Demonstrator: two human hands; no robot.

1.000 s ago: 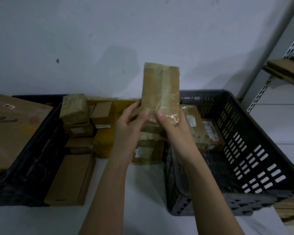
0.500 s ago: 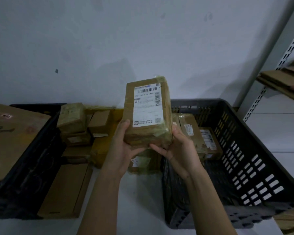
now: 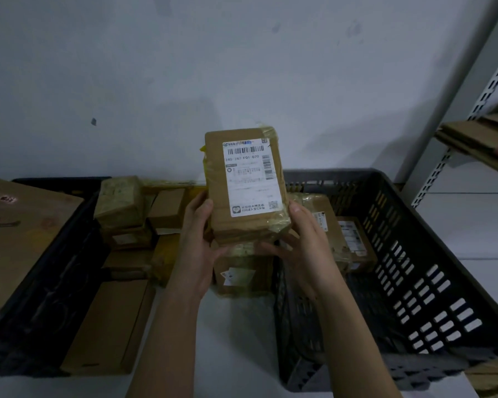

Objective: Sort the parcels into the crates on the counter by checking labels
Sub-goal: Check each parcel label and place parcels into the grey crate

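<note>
I hold a taped brown cardboard parcel upright over the middle of the counter, its white shipping label with barcodes facing me. My left hand grips its lower left side. My right hand cups its lower right corner and underside. A dark slotted crate stands on the right with two labelled parcels at its back. Another dark crate on the left carries a large flat carton.
Several unsorted brown parcels are piled between the crates against the white wall, with a long flat box lying in front. A metal shelf upright and stacked flat cardboard are at the right edge.
The parcel has been turned from its taped back to its label side facing me, and my hands have shifted from its lower front to its sides and underside.
</note>
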